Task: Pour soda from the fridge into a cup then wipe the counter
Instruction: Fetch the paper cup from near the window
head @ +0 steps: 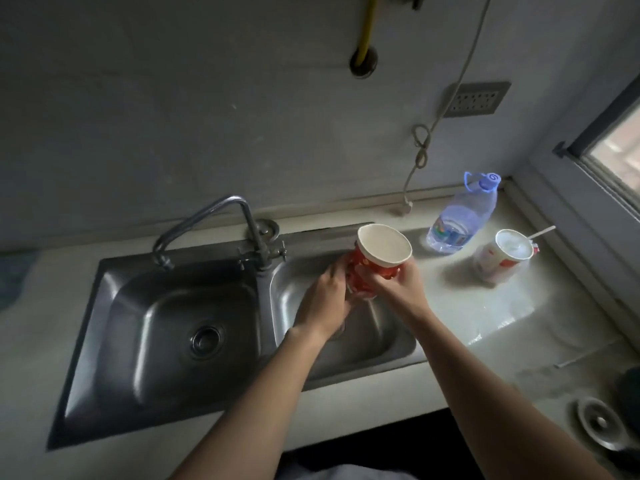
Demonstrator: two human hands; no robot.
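Light is let in through a window [620, 133] at the far right, and the rest of the room is seen as dim.

A red cup [367, 264] is held up over the right bowl of the steel sink [114, 306]. The cup is tipped, so its white inside is shown, and nothing can be seen in it. The cup is gripped by both hands. The left hand [325, 301] is wrapped round the lower part of the cup, with its fingers curled on the red side. The right hand [401, 285] is wrapped round the cup just under the rim. Whether one cup or a stack of cups is held cannot be told.

A bent tap [214, 216] is fixed at the back of the sink, between the two bowls, and its spout is turned over the left bowl.

On the counter [485, 313], to the right of the sink, a clear water bottle [457, 216] with a blue cap is stood near the wall. Just beside it, a white cup [509, 258] with a straw [542, 232] is placed.

A knotted cord [421, 143] is hung down the wall, near a socket [474, 98]. A round metal strainer [599, 424] is laid on the counter at the near right.
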